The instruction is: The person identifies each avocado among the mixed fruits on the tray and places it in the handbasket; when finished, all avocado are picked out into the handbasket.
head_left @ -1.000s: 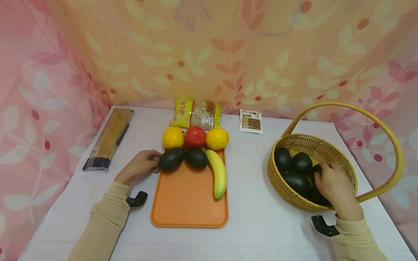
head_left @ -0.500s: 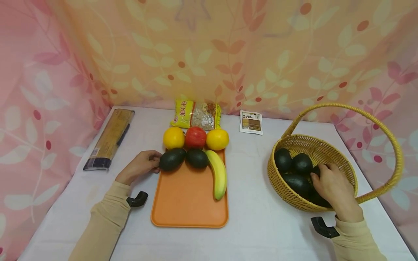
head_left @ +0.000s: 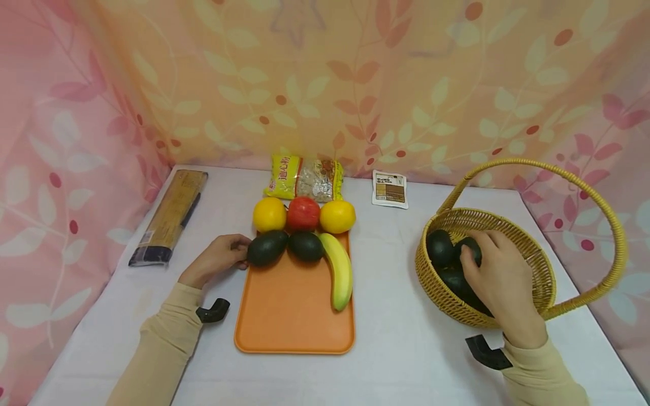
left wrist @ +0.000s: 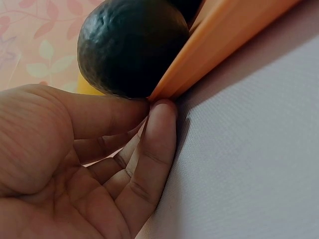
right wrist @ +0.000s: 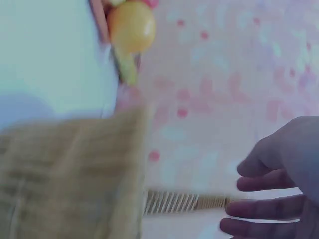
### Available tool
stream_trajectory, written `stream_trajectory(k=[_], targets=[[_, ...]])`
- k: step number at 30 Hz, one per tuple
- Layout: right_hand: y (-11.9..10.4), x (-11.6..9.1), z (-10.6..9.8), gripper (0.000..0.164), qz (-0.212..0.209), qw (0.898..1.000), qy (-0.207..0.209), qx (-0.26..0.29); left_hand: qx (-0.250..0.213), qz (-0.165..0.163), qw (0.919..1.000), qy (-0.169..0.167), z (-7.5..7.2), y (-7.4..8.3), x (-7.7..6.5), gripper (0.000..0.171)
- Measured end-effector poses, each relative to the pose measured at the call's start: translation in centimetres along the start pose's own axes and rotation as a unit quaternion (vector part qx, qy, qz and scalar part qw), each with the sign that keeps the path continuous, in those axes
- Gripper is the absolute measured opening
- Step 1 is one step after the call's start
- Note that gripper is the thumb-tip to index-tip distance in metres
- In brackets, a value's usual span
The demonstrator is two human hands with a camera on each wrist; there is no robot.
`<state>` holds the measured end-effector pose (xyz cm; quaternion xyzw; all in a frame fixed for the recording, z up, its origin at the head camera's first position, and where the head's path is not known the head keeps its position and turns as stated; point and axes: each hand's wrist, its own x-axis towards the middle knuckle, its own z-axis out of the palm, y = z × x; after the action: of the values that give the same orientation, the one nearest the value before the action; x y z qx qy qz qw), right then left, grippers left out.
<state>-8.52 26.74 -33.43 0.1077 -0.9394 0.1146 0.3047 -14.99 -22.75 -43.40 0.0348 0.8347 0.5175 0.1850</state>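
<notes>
My left hand (head_left: 217, 258) pinches the upper left rim of the orange tray (head_left: 294, 310) between thumb and finger, plain in the left wrist view. An avocado (head_left: 267, 248) sits right above those fingertips; a second avocado (head_left: 306, 246) lies beside it on the tray. Over the wicker basket (head_left: 447, 304), my right hand (head_left: 500, 282) reaches in, thumb and fingers spread around an avocado (head_left: 471, 249). The right wrist view shows its fingers loosely bent with nothing between them. Other dark avocados (head_left: 439, 248) lie in the basket, partly hidden by the hand.
A banana (head_left: 339, 273) runs along the tray's right side. Two yellow fruits (head_left: 269, 214) flank a red apple (head_left: 303, 213) at its top. Behind stand a yellow pasta bag (head_left: 304, 177) and a white sachet (head_left: 390, 189). A long noodle-like pack (head_left: 170, 217) lies left. The basket handle (head_left: 599, 208) arches high.
My right hand has shifted left inside the basket, from the right-hand avocados to the one nearer the middle. The left hand has stayed at the tray's rim.
</notes>
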Motion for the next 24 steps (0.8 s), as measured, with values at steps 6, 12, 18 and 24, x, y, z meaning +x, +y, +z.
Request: stream_trajectory(k=[6, 12, 18, 24], targets=[[-4.7, 1.9, 0.5, 0.017, -0.109, 0.99, 0.064, 0.067, 0.005, -0.001, 1.0, 0.002, 0.1, 0.1, 0.1, 0.034], [-9.2, 3.4, 2.2, 0.016, -0.219, 0.97, 0.039, 0.096, 0.008, 0.001, 1.0, 0.001, 0.3, 0.0, 0.2, 0.033], [-12.4, 5.1, 5.3, 0.02, -0.269, 0.956, -0.011, 0.112, 0.003, 0.01, 0.9999, -0.001, 0.1, -0.1, 0.1, 0.034], [-15.8, 5.8, 8.7, 0.027, -0.294, 0.95, -0.077, 0.073, 0.006, 0.011, 0.9999, -0.003, 0.0, -0.1, -0.2, 0.034]])
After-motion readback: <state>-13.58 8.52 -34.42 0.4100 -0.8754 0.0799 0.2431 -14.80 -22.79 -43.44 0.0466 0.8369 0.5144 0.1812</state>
